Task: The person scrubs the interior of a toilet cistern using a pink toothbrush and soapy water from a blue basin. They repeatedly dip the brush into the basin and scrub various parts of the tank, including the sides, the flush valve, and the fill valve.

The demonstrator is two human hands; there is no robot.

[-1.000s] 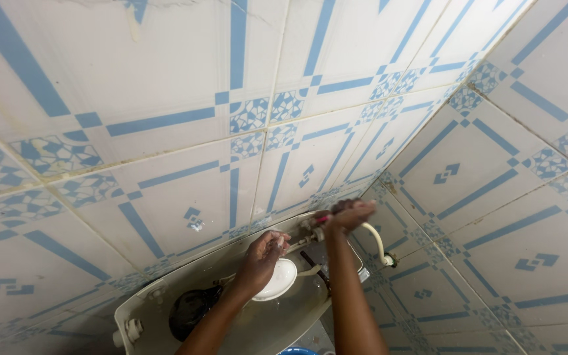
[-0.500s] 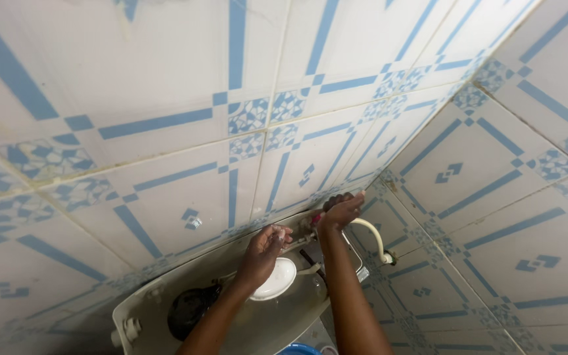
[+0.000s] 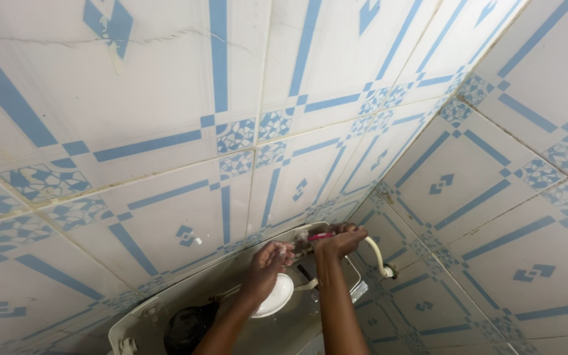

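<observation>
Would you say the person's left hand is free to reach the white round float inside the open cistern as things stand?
Probably yes. The left hand sits directly above the white round float, the cistern has no lid on it, and nothing lies between them; its fingers are only busy at the fitting.

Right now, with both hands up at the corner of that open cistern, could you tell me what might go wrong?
The right hand works a red-handled tool at the inlet fitting; a slip could strain the white hose. The left hand reaches over the white float, so a nudge might knock or bend it.
</observation>
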